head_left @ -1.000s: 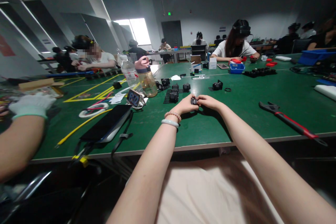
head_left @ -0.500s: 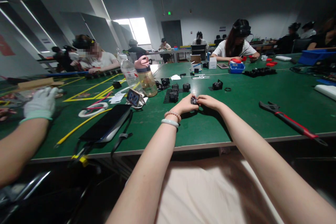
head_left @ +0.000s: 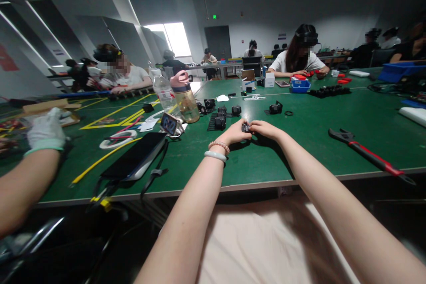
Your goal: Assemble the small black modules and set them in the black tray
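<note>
Just above the green table, my left hand and my right hand meet around a small black part. The fingers of both hands are closed on it, and they cover most of its shape. Beyond my left hand lie several black parts with comb-like fins. Past my right hand stands another black part, with a small black ring beside it.
Adjustable pliers with red and black handles lie at the right. To the left are a phone, a small clock display, a pink-lidded bottle and a yellow cable. A co-worker's gloved hand is at far left.
My hands and the small black part show hardly any movement. The co-worker's gloved hand at the far left has shifted slightly left.
</note>
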`<state>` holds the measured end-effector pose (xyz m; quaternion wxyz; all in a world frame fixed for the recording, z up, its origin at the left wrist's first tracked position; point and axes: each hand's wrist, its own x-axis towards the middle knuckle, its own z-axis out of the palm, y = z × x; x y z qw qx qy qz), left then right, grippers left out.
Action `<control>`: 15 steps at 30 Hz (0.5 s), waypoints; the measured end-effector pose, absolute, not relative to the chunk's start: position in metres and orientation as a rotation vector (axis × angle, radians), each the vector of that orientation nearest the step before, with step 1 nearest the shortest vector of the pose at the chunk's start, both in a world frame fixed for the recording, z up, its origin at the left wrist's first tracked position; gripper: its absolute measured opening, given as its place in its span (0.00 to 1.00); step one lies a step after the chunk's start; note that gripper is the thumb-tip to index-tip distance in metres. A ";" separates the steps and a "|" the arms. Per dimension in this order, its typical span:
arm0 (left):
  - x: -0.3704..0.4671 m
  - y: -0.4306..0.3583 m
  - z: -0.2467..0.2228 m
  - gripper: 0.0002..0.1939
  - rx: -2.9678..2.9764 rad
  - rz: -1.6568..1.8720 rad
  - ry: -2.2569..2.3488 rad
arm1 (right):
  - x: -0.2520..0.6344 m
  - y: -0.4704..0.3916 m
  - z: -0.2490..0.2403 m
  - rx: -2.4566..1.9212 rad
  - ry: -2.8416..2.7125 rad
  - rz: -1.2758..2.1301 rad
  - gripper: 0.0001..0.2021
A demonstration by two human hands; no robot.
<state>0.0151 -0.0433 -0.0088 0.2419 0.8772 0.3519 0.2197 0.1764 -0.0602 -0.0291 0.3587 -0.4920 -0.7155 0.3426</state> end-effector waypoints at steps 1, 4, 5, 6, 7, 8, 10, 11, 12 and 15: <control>0.015 -0.043 -0.009 0.22 2.401 0.603 0.956 | 0.176 -0.061 -0.029 -1.266 -1.848 0.883 0.11; 0.015 -0.041 -0.011 0.23 2.403 0.610 0.949 | 0.176 -0.061 -0.028 -1.275 -1.852 0.879 0.10; 0.015 -0.040 -0.011 0.23 2.404 0.614 0.947 | 0.176 -0.061 -0.028 -1.282 -1.852 0.877 0.10; 0.015 -0.040 -0.012 0.23 2.406 0.617 0.944 | 0.176 -0.060 -0.028 -1.289 -1.851 0.875 0.10; 0.015 -0.040 -0.012 0.23 2.408 0.619 0.941 | 0.176 -0.060 -0.028 -1.293 -1.849 0.874 0.10; 0.015 -0.040 -0.012 0.23 2.409 0.621 0.938 | 0.176 -0.059 -0.028 -1.295 -1.847 0.874 0.10; 0.015 -0.040 -0.011 0.23 2.407 0.620 0.939 | 0.176 -0.059 -0.029 -1.286 -1.850 0.879 0.10; 0.015 -0.041 -0.011 0.23 2.404 0.616 0.943 | 0.176 -0.058 -0.029 -1.280 -1.853 0.879 0.10; 0.015 -0.041 -0.010 0.23 2.400 0.611 0.950 | 0.176 -0.058 -0.029 -1.275 -1.857 0.877 0.10; 0.016 -0.042 -0.009 0.23 2.391 0.602 0.971 | 0.177 -0.058 -0.029 -1.278 -1.862 0.867 0.11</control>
